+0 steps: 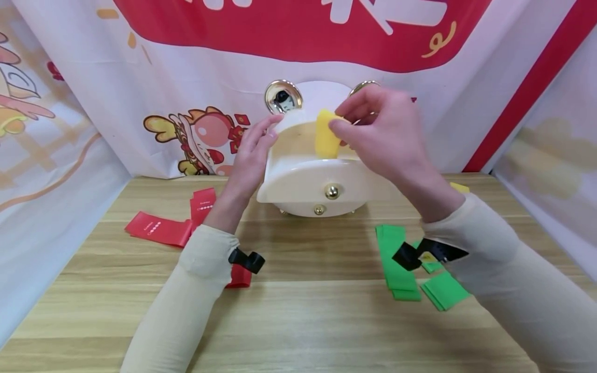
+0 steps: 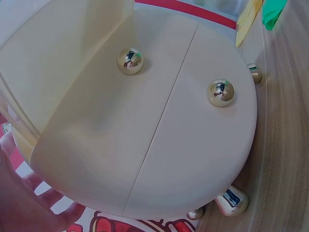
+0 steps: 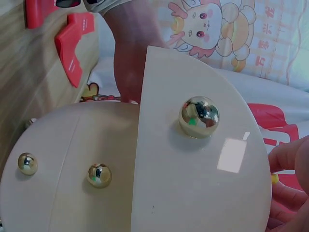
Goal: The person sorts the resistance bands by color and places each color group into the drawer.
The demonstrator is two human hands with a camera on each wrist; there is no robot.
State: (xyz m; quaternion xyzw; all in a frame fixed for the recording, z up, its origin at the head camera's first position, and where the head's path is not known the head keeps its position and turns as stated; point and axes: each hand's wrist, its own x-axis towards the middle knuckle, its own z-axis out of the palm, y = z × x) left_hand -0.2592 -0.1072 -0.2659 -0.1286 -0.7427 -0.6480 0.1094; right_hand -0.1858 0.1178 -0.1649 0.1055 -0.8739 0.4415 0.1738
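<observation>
A person's right hand (image 1: 384, 132) pinches a yellow piece (image 1: 327, 134) between thumb and fingers above a cream cabinet (image 1: 303, 178), holding it roughly upright over the pulled-out top drawer (image 3: 207, 169). The drawer's half-round front, fitted with a gold knob (image 1: 332, 191), juts forward from the cabinet's lower panels. At the cabinet's left side rests the left hand (image 1: 252, 155), its fingers relaxed and loosely extended beside the drawer. Two shiny gold discs (image 1: 283, 97) flank the cabinet's rounded top, the right-hand one partly hidden by the right hand. On the wooden table (image 1: 326, 331), red strips (image 1: 158, 229) with white print lie to the cabinet's left, while another red piece (image 1: 240, 278) sits to its front left, partly covered by the left sleeve (image 1: 205, 264). Green strips (image 1: 396, 264), some overlapping, lie to the cabinet's front right, a few of them half hidden by the right sleeve (image 1: 494, 243). A second yellow piece (image 1: 459, 187) peeks out to the cabinet's right, beside the right wrist. Behind the cabinet hangs a white cloth backdrop (image 1: 210, 72) printed with red shapes and cartoon figures
</observation>
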